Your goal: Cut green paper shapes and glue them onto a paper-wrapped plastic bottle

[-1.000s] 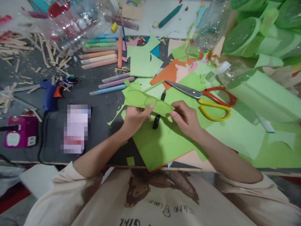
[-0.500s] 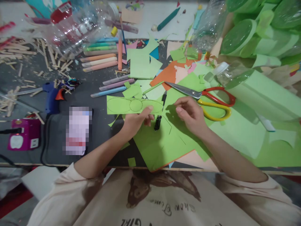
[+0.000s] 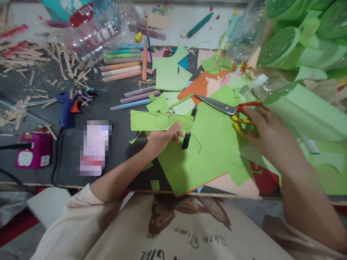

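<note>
My left hand (image 3: 162,139) pinches the lower edge of a green paper strip (image 3: 151,121) with ovals and a circle drawn on it, holding it just above the table. My right hand (image 3: 264,133) lies over the red and yellow handles of the scissors (image 3: 221,105), fingers curled onto them; the blades point left and rest on a green paper sheet (image 3: 214,144). A black marker (image 3: 187,139) sits on that sheet between my hands.
Chalk sticks (image 3: 120,68) and wooden sticks (image 3: 18,54) cover the back left. A blue glue gun (image 3: 66,108), a purple box (image 3: 34,150) and a phone (image 3: 94,148) lie left. Plastic bottles (image 3: 100,29), green lids (image 3: 282,43) and paper scraps crowd the back and right.
My right hand let go of the green strip and moved right onto the scissors' handles. My left hand kept the strip and turned it level.
</note>
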### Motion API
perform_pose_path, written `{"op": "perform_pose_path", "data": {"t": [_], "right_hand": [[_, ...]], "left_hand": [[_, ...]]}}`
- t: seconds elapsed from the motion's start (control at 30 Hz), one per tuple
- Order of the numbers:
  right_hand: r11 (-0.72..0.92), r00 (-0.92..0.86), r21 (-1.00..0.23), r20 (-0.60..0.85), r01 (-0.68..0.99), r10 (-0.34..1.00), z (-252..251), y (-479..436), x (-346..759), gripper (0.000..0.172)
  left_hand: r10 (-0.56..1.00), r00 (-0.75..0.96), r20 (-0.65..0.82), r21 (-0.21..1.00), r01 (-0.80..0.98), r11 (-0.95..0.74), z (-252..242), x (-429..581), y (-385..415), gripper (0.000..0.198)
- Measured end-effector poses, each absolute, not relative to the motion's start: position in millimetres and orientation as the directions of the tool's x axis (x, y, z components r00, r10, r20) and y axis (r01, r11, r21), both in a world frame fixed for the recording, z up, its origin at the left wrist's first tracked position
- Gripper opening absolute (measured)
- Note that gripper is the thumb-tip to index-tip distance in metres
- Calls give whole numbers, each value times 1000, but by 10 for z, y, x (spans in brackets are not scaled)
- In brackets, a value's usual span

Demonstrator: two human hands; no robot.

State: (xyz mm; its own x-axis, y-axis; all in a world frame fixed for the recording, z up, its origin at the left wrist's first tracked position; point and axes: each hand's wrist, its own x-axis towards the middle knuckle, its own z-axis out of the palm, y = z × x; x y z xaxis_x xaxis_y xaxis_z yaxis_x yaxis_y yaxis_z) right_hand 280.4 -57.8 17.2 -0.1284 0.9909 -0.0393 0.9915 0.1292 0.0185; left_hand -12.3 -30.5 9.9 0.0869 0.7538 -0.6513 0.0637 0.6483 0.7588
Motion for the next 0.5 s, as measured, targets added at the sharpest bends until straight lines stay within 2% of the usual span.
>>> {"op": "perform_pose_path", "data": {"t": [0.1,0.17,0.27,0.4,0.47,0.5], "right_hand": [[131,-125,70,-80,989,989,157,-448,2826,61],[125,-115,59,-156,990,981,168,-330,2863,64],[96,-112,-73,-256,993,960,171,-209,2921,66],[105,-143,-219,-166,970,976,154,-226,2970,60],[93,-140,-378,-99,921,985,175,-305,2980,55],[65,-125,-505,-85,861,989,199,-365,2975,52]], "left_hand": [[751,99,-652,758,95,645,99,-142,-292,48],[760,126,-637,771,91,631,90,-155,-286,45],[776,156,-611,792,111,601,100,-167,-283,44],[797,162,-582,811,192,553,133,-168,-286,46],[804,171,-570,818,217,533,146,-164,-285,46],[807,172,-565,820,224,526,153,-161,-284,45]]}}
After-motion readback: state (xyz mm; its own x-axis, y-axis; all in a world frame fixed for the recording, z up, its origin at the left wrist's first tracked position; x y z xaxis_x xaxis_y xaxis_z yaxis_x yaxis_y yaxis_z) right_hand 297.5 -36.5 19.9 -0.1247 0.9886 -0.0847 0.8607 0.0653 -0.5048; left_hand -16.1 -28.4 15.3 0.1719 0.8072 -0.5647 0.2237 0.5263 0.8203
